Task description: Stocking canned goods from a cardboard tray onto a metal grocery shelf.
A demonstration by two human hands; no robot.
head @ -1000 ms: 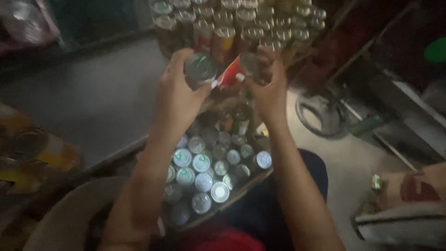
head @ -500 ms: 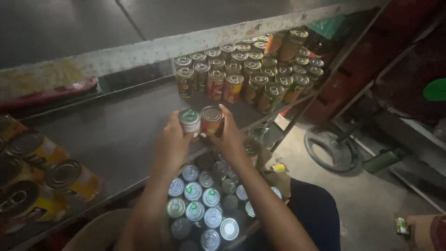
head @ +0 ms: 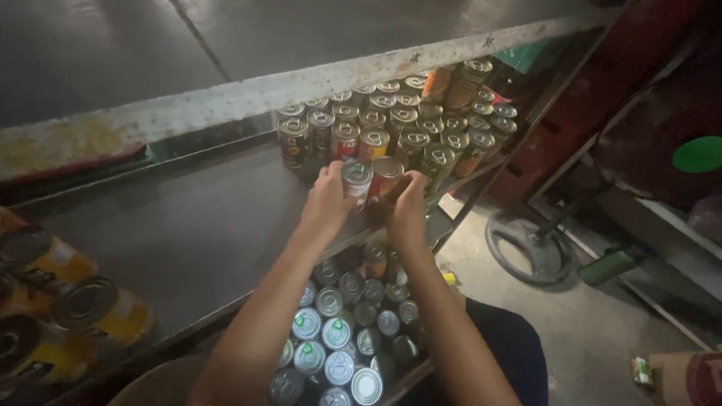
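My left hand (head: 328, 201) grips a small tin can with a white and red label (head: 356, 180). My right hand (head: 407, 207) grips a second can with an orange-red label (head: 385, 176). Both cans stand upright, side by side, at the front of a dark metal shelf (head: 188, 233). Just behind them stands a cluster of several similar cans (head: 398, 120) in rows on the same shelf. Below my forearms a box (head: 346, 338) holds several more cans, seen from their silver tops.
Larger yellow-labelled cans (head: 68, 301) lie at the shelf's left end. A second shelf's pale edge (head: 301, 79) runs above. To the right are a red metal frame (head: 602, 98), a round black ring (head: 526, 248) on the concrete floor, and a green object (head: 609, 265).
My hands have carried the two cans up from above the box and forward onto the shelf, down to the front of the rows of cans.
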